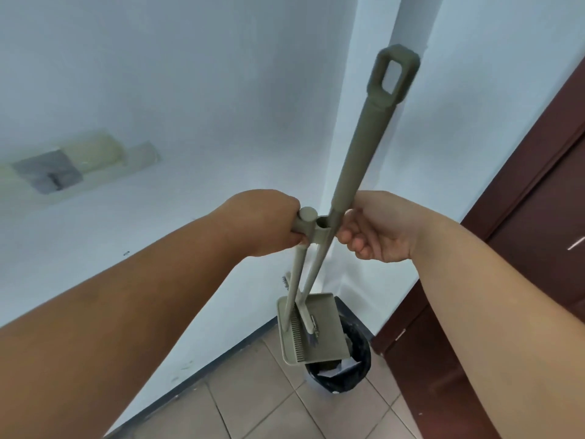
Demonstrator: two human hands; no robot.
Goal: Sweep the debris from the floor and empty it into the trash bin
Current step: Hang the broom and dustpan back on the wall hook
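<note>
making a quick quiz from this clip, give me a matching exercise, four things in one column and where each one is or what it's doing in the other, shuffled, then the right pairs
Things:
1. left hand
2. right hand
3. dustpan
4. trash bin

States or places:
A. stands on the tiled floor in the corner, lined with a black bag
B. holds the long broom handle
C. grips the dustpan's handle top
D. hangs tilted over the bin's mouth

Pairs: 1-C, 2-B, 3-D, 4-A

You held an olive-green broom (357,144) and matching dustpan (319,324) over a bin lined in black (354,372). The walls (190,90) were pale blue-white, the floor tiles (253,403) beige, the door (522,248) dark reddish-brown.
</note>
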